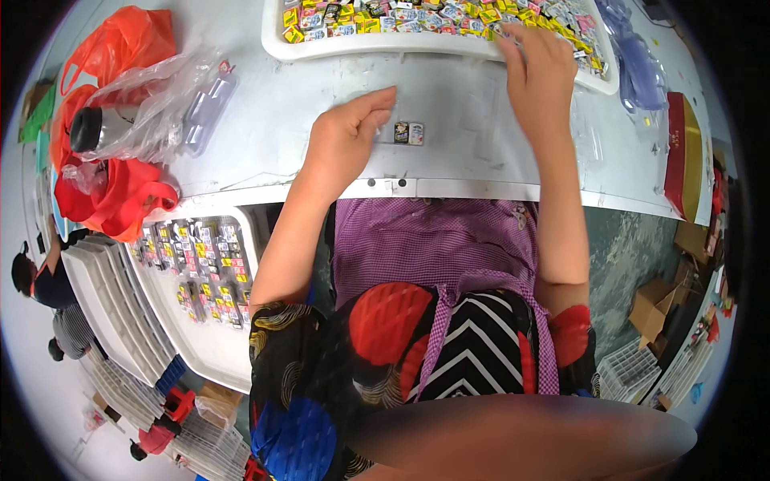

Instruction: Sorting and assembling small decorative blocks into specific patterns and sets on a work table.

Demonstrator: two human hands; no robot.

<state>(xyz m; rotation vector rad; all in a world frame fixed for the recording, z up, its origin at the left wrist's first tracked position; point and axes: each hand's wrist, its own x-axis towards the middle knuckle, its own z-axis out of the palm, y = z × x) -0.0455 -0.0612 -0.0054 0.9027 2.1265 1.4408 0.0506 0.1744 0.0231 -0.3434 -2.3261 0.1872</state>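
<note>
My left hand (346, 135) rests on the grey table, fingers curled together and thumb close to them. Whatever they may grip does not show. Right beside its thumb lie two small printed box-shaped pieces (409, 133), one dark and one pale, side by side in what looks like a clear plastic pack. My right hand (542, 74) reaches over the near rim of a white tray (385, 48), fingertips drawn together among many small yellow, white and black pieces (417, 20). Too small to make out is what those fingertips hold.
At the left lie red bags (120, 48), a clear plastic bag (152, 104) and a dark-capped bottle (88, 128). A lower white tray (192, 341) holds filled packs. Clear plastic shells (642, 76) and a red-gold box (683, 156) are at the right. Other people work far left.
</note>
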